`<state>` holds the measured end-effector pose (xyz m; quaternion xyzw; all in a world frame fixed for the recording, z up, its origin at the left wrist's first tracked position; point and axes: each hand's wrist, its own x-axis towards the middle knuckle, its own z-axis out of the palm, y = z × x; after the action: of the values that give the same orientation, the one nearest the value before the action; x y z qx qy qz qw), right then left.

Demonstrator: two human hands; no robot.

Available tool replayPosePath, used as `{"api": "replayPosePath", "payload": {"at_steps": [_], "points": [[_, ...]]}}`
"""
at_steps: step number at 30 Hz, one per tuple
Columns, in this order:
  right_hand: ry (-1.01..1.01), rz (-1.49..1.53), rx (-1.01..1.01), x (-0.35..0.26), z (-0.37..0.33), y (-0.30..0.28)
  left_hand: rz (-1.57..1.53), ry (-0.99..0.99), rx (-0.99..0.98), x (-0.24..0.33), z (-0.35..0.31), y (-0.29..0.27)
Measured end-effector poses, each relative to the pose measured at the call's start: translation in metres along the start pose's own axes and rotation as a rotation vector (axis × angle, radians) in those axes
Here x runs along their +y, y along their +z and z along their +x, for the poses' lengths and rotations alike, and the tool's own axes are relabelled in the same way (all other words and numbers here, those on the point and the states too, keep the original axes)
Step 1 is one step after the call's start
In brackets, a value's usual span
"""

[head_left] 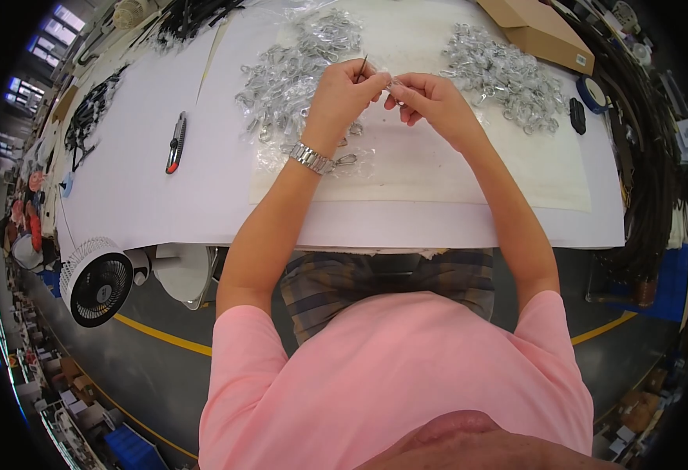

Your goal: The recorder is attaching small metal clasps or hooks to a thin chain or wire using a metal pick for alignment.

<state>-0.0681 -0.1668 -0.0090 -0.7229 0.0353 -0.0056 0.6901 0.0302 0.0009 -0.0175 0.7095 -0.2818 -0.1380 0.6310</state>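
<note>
My left hand (344, 94) pinches a thin dark pin-like tool (363, 66) that sticks up from its fingers. My right hand (430, 98) meets it at the fingertips, and a small silver metal clip (393, 83) sits between the two hands. A metal watch (310, 158) is on my left wrist. A heap of silver clips on clear plastic (297, 70) lies left of the hands, and a second heap (508, 74) lies right of them.
The white table (140, 196) carries a cream mat (454, 168), a black and red utility knife (175, 142), a cardboard box (544, 31), a blue tape roll (592, 94) and black cables (89, 113). A small white fan (97, 282) stands on the floor at left.
</note>
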Motion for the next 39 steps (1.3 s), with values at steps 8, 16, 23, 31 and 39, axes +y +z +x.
{"api": "replayPosePath", "payload": {"at_steps": [8, 16, 23, 31, 39], "points": [[-0.198, -0.545, 0.258, -0.002, -0.002, 0.009, -0.123, -0.12, -0.056, 0.001, 0.004, 0.001], [-0.097, -0.169, 0.128, 0.005, 0.004, 0.0, -0.43, -0.152, -0.154, 0.001, 0.005, -0.008], [-0.019, 0.075, -0.013, -0.003, 0.006, -0.014, 0.08, -0.008, -0.008, 0.009, 0.006, -0.015], [-0.038, 0.119, -0.104, -0.004, 0.007, -0.024, -0.031, -0.061, -0.332, 0.012, 0.009, -0.031], [0.063, 0.123, -0.003, 0.007, 0.01, -0.02, 0.022, 0.044, -0.468, 0.019, 0.005, -0.023]]}}
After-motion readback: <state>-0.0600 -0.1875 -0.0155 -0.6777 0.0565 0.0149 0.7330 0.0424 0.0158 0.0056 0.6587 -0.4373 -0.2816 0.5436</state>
